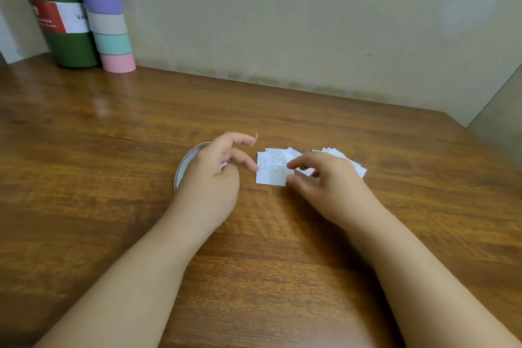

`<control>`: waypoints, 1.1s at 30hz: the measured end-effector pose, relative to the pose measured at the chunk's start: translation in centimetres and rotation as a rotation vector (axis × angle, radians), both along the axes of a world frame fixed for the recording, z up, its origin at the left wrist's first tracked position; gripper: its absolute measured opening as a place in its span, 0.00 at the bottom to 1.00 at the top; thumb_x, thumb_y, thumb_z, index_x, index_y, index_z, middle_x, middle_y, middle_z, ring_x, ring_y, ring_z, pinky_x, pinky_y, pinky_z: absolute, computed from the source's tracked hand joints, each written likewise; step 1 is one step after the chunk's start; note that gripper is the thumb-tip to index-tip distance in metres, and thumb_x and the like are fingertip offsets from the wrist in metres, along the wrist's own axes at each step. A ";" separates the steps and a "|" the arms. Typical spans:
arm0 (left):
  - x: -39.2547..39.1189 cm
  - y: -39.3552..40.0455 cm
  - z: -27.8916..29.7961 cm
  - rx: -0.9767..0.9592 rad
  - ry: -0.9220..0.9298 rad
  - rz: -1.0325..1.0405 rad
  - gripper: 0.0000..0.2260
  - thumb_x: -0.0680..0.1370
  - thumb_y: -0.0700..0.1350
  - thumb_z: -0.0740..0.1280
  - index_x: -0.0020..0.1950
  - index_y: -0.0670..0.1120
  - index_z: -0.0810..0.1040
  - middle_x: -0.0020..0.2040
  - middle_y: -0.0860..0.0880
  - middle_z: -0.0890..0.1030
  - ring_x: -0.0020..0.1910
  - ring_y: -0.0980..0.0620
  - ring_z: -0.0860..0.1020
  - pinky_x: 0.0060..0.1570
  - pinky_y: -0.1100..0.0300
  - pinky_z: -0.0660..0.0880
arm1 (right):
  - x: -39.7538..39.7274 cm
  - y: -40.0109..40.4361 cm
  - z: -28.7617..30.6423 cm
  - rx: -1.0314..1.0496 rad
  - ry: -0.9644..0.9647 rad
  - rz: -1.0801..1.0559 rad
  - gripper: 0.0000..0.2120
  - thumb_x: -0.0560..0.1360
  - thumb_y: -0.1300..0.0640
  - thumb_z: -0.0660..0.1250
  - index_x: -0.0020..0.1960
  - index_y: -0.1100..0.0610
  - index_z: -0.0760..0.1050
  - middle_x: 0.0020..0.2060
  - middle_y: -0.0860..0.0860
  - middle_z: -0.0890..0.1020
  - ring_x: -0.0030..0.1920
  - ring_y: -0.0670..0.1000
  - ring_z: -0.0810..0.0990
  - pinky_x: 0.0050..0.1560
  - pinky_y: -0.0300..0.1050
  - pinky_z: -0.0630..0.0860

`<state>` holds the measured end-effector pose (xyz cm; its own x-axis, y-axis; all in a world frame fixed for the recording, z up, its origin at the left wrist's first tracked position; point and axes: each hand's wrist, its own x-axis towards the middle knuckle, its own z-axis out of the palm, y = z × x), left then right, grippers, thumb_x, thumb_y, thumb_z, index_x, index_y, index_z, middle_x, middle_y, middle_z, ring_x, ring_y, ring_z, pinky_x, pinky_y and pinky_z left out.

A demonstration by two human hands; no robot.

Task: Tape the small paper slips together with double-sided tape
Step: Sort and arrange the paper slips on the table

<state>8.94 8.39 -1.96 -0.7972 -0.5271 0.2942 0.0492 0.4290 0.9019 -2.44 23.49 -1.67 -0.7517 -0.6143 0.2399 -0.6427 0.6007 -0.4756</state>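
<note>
A small overlapping bunch of printed white paper slips (270, 171) lies mid-table. My right hand (324, 182) pinches the bunch's right edge between thumb and forefinger. More slips (357, 167) fan out behind that hand, partly hidden by it. My left hand (213, 175) lies over a clear roll of double-sided tape (183, 168), its lower fingers curled on the roll. Its middle fingertip touches the left edge of the slips. A tiny piece of tape (256, 137) sticks up from its raised forefinger tip.
The wooden table (113, 150) meets a beige wall at the back. A green bottle (60, 22) and a stack of pastel tape rolls (108, 17) stand in the far left corner. The table's right edge runs by a wall panel (497, 110).
</note>
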 end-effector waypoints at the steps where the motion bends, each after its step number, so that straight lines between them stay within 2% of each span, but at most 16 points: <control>1: 0.0 -0.1 0.1 0.025 -0.005 0.014 0.22 0.76 0.30 0.54 0.55 0.56 0.76 0.41 0.57 0.82 0.22 0.60 0.66 0.25 0.64 0.66 | 0.0 -0.6 0.0 0.087 0.024 0.045 0.14 0.77 0.50 0.66 0.61 0.48 0.76 0.55 0.43 0.77 0.57 0.43 0.73 0.51 0.34 0.64; 3: 0.0 -0.1 0.2 0.045 -0.014 0.024 0.20 0.76 0.32 0.56 0.54 0.56 0.76 0.41 0.57 0.82 0.20 0.60 0.65 0.24 0.67 0.64 | -0.2 -1.7 0.0 0.177 0.052 0.104 0.17 0.78 0.48 0.64 0.66 0.48 0.72 0.62 0.45 0.76 0.63 0.45 0.70 0.55 0.37 0.64; 5: 0.1 0.0 0.2 0.068 -0.022 0.022 0.19 0.77 0.33 0.56 0.54 0.56 0.76 0.41 0.57 0.82 0.20 0.61 0.66 0.24 0.68 0.65 | -0.8 -2.6 0.0 0.208 0.067 0.100 0.19 0.78 0.48 0.63 0.68 0.50 0.70 0.63 0.47 0.74 0.65 0.48 0.67 0.57 0.39 0.62; 10: 0.1 -0.4 0.3 0.125 -0.019 0.055 0.17 0.77 0.33 0.57 0.52 0.53 0.78 0.41 0.55 0.82 0.32 0.63 0.74 0.27 0.76 0.67 | -2.7 -4.2 0.6 0.345 0.018 0.093 0.29 0.73 0.44 0.69 0.70 0.49 0.65 0.64 0.46 0.72 0.66 0.52 0.64 0.64 0.47 0.63; 14: 0.0 -0.4 0.5 0.151 -0.029 0.077 0.16 0.78 0.34 0.57 0.51 0.53 0.79 0.41 0.55 0.82 0.39 0.61 0.76 0.29 0.80 0.66 | -3.4 -4.6 1.0 0.355 -0.051 0.090 0.30 0.71 0.44 0.71 0.69 0.46 0.66 0.63 0.46 0.73 0.65 0.52 0.64 0.66 0.52 0.64; 16: 0.0 -0.4 0.6 0.148 -0.036 0.083 0.16 0.78 0.34 0.57 0.50 0.53 0.79 0.42 0.55 0.81 0.40 0.61 0.76 0.30 0.80 0.66 | -3.3 -4.6 1.0 0.299 -0.064 0.089 0.28 0.69 0.47 0.73 0.67 0.47 0.68 0.60 0.46 0.74 0.62 0.51 0.68 0.63 0.49 0.67; 19: 0.1 -0.3 0.6 0.139 -0.029 0.078 0.17 0.77 0.33 0.58 0.48 0.54 0.79 0.41 0.55 0.81 0.38 0.62 0.76 0.29 0.78 0.67 | -2.9 -4.0 0.8 0.098 -0.101 0.063 0.13 0.71 0.53 0.73 0.54 0.47 0.75 0.47 0.44 0.75 0.49 0.47 0.73 0.42 0.35 0.69; 21: 0.1 -0.3 0.6 0.133 -0.031 0.076 0.17 0.76 0.33 0.58 0.47 0.54 0.79 0.42 0.55 0.81 0.39 0.60 0.76 0.30 0.77 0.67 | -2.4 -3.1 1.0 -0.017 -0.115 0.004 0.05 0.73 0.56 0.71 0.44 0.49 0.75 0.40 0.45 0.78 0.40 0.45 0.76 0.32 0.31 0.67; 23: 0.2 -0.3 0.6 0.131 -0.036 0.079 0.17 0.76 0.33 0.59 0.46 0.54 0.80 0.42 0.56 0.81 0.39 0.57 0.76 0.29 0.76 0.67 | -1.9 -1.9 1.5 -0.163 -0.233 -0.061 0.06 0.74 0.57 0.70 0.40 0.54 0.75 0.36 0.48 0.81 0.33 0.44 0.79 0.31 0.31 0.71; 25: 0.1 -0.2 0.6 0.120 -0.053 0.078 0.17 0.76 0.34 0.59 0.44 0.54 0.81 0.41 0.57 0.81 0.33 0.55 0.74 0.27 0.72 0.68 | -0.9 -0.7 1.9 -0.302 -0.466 -0.102 0.07 0.74 0.59 0.71 0.39 0.59 0.75 0.34 0.51 0.82 0.31 0.44 0.82 0.37 0.38 0.79; 26: 0.1 -0.1 0.6 0.110 -0.066 0.075 0.17 0.75 0.34 0.60 0.44 0.54 0.81 0.39 0.59 0.80 0.29 0.57 0.72 0.26 0.70 0.67 | -0.6 -0.1 1.8 -0.304 -0.510 -0.120 0.08 0.73 0.58 0.71 0.38 0.59 0.75 0.32 0.50 0.81 0.31 0.45 0.82 0.41 0.43 0.80; 27: 0.1 0.0 0.6 0.096 -0.079 0.070 0.16 0.75 0.34 0.60 0.44 0.54 0.81 0.36 0.61 0.79 0.26 0.59 0.69 0.24 0.70 0.65 | -0.3 0.5 1.5 -0.241 -0.487 -0.139 0.09 0.73 0.56 0.72 0.36 0.58 0.76 0.30 0.49 0.81 0.31 0.46 0.81 0.42 0.44 0.79; 29: 0.2 0.2 0.5 0.062 -0.091 0.044 0.16 0.75 0.33 0.60 0.44 0.53 0.82 0.33 0.60 0.75 0.24 0.60 0.66 0.24 0.72 0.63 | 0.3 1.3 0.7 -0.076 -0.354 -0.169 0.11 0.72 0.54 0.71 0.33 0.55 0.74 0.27 0.46 0.78 0.27 0.43 0.75 0.32 0.35 0.72; 31: 0.2 0.3 0.4 0.020 -0.091 0.001 0.17 0.75 0.33 0.60 0.42 0.53 0.81 0.39 0.59 0.75 0.26 0.60 0.67 0.26 0.72 0.64 | 1.1 1.7 0.1 -0.008 -0.227 -0.173 0.12 0.71 0.55 0.71 0.32 0.54 0.72 0.27 0.44 0.76 0.25 0.41 0.70 0.25 0.29 0.65; 33: 0.1 0.3 0.3 -0.018 -0.114 -0.031 0.18 0.74 0.33 0.60 0.40 0.54 0.81 0.45 0.59 0.75 0.28 0.60 0.67 0.29 0.72 0.65 | 1.5 1.8 -0.2 0.024 -0.131 -0.150 0.12 0.71 0.55 0.71 0.32 0.53 0.72 0.31 0.44 0.75 0.29 0.41 0.71 0.29 0.28 0.67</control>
<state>9.02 8.73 -1.70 -0.8421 -0.4967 0.2103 -0.0393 0.4453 0.8945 -0.95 25.29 -1.91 -0.8590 -0.4977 0.1202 -0.4786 0.6970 -0.5339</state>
